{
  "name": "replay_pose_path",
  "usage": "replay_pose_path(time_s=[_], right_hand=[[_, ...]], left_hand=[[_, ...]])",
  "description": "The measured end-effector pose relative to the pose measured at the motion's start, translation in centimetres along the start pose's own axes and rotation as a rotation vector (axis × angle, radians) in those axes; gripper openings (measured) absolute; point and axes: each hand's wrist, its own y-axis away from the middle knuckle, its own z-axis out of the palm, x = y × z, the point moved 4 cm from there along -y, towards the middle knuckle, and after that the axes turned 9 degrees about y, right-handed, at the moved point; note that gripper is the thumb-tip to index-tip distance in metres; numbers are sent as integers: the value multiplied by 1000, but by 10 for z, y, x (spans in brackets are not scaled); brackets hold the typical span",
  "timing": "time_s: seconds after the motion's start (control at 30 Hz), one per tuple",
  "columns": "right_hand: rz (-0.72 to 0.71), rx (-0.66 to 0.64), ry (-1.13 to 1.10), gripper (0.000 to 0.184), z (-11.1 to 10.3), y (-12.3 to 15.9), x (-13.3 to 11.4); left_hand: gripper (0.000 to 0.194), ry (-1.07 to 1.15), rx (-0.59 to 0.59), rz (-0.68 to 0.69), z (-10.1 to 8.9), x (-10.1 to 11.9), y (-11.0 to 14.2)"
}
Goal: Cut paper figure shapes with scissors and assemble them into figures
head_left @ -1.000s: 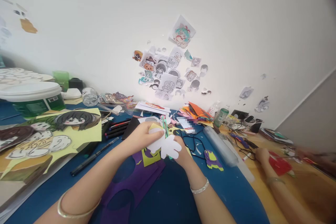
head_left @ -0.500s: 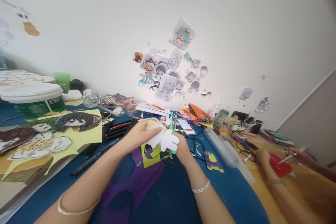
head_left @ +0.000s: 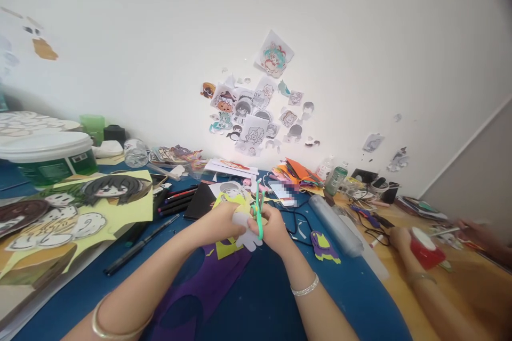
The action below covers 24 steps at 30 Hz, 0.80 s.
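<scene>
A pale wall point(head_left: 160, 37) hung with small drawings rises behind a table under a blue cover point(head_left: 312, 303). Near the middle, the white paper cutout point(head_left: 248, 238) is held up above the cover, over a purple sheet point(head_left: 224, 279) and scraps of yellow paper point(head_left: 227, 249). The left hand point(head_left: 224, 222) pinches the cutout from the left, thumb on top; the right hand point(head_left: 277, 226) grips the green scissors point(head_left: 260, 218) just beside it. Whether the blades touch the paper, I cannot tell.

The cutout looks light and thin, probably somewhat stiff but quick to crease, and its rounded lobes on the near side seem the likeliest to bend or tear. A flat pinch on the broad part, away from the lobes, should suit it best. The scissors look slim and light, probably steadiest by the loops. Right of the hands lies a purple-and-yellow cutout point(head_left: 323, 248).
</scene>
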Motion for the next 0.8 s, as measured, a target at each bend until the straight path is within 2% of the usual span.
replay_pose_path(time_s=[0.1,0.2,0.27,0.37,0.5,0.63,0.7,0.8], right_hand=[[51,80,-45,14,-3,-2,5],[118,218,-202,19,-7,-4,11],[155,291,-276,22,-8,-4,14],[186,330,-354,26,-6,-3,16],[180,323,-365,26,-6,-2,13],[139,229,-267,22,-7,-5,7],[129,190,-249,23,-8,-6,4],[94,146,-259,28,-9,-7,-2]], left_hand=[[20,25,84,46,-6,1,-2],[22,226,84,96,-9,4,-5],[26,374,44,102,-4,6,-7],[36,447,47,68,11,6,-6],[46,461,202,22,25,2,-4],[50,438,291,-17,22,-1,-5],[54,465,287,-21,19,0,-5],[56,552,211,14,17,2,-5]])
